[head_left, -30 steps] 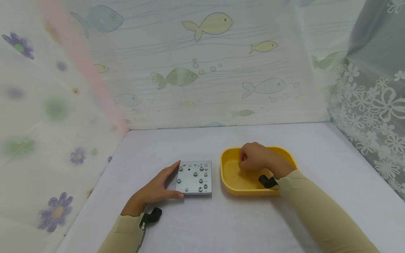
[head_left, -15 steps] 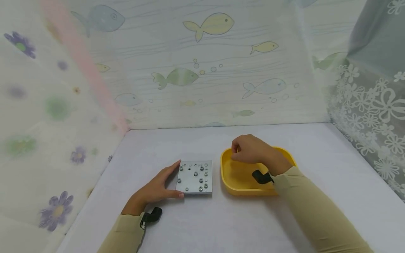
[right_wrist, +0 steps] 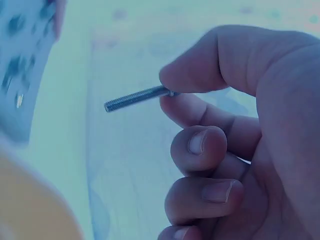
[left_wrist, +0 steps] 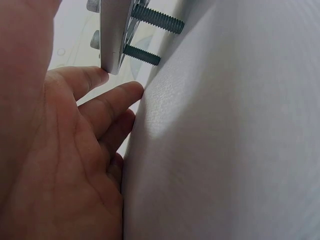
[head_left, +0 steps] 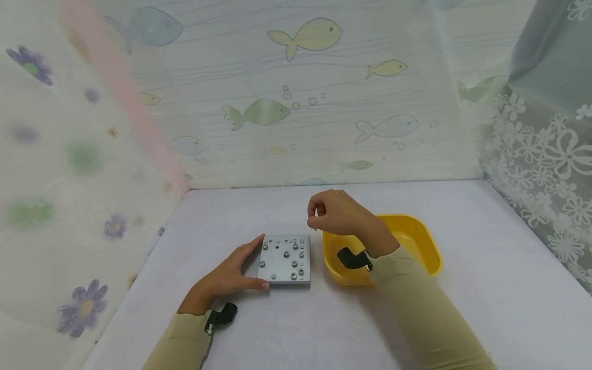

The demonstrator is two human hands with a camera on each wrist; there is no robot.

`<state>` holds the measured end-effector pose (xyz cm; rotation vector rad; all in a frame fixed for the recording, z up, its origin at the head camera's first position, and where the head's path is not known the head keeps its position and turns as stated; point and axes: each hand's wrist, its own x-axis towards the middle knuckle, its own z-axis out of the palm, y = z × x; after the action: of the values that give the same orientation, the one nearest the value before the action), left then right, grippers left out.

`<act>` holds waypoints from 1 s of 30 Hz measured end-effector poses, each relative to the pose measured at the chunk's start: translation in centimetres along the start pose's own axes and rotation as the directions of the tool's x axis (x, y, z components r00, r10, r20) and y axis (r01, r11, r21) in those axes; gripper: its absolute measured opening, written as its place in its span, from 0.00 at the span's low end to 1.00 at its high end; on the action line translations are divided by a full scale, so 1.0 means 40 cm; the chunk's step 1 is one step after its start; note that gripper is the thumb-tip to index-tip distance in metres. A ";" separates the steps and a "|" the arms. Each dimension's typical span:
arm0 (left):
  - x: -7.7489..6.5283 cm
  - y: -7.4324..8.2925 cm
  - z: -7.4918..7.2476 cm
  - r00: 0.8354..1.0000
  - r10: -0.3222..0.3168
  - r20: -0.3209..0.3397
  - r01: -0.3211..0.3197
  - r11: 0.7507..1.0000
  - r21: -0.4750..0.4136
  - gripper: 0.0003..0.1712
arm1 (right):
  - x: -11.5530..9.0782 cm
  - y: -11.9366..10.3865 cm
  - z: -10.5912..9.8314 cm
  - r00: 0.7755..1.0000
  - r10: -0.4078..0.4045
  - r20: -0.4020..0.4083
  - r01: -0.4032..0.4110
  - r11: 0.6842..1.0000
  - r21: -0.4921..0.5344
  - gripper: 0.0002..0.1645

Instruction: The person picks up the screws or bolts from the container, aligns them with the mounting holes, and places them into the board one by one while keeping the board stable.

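Observation:
A square silver metal plate (head_left: 282,262) with several socket-head screws in it stands raised over the white table. Threaded shanks (left_wrist: 157,19) stick out beneath it in the left wrist view. My left hand (head_left: 228,275) holds the plate at its left side, thumb at the near corner and index finger at the far corner. A thin threaded screw (right_wrist: 135,97) is pinched by its head end between the thumb and index finger of my right hand (head_left: 335,210). That hand is in the air over the left far rim of the yellow bin, its other fingers curled.
The yellow plastic bin (head_left: 427,252) stands just right of the plate, partly covered by my right forearm. White cloth covers the table (head_left: 287,329). A fish-patterned curtain (head_left: 305,149) hangs behind it, with patterned fabric on both sides.
My right hand has risen out of the yellow bin and moved left toward the plate, with the screw now showing at its fingertips. The left hand and the plate have stayed put.

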<state>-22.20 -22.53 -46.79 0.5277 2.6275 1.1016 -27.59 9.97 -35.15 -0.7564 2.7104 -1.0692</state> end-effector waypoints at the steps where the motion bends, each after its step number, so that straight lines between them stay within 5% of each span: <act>1: 0.000 0.000 0.000 1.000 -0.004 0.000 0.004 1.000 0.001 0.72 | 0.003 -0.006 0.008 1.000 -0.001 -0.013 0.001 1.000 0.028 0.02; 11: 0.000 0.001 -0.003 0.999 -0.031 0.004 0.031 0.999 0.005 0.71 | 0.026 -0.046 0.112 0.986 0.029 -0.162 0.004 0.980 0.199 0.03; 30: 0.000 -0.010 -0.002 1.000 0.001 0.000 -0.001 1.000 -0.011 0.70 | 0.040 -0.064 0.242 0.975 0.163 -0.148 -0.147 0.982 0.116 0.02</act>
<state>-22.33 -22.84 -47.02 0.5274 2.6198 1.1162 -25.06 1.72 -40.51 -0.4527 2.7592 -1.2696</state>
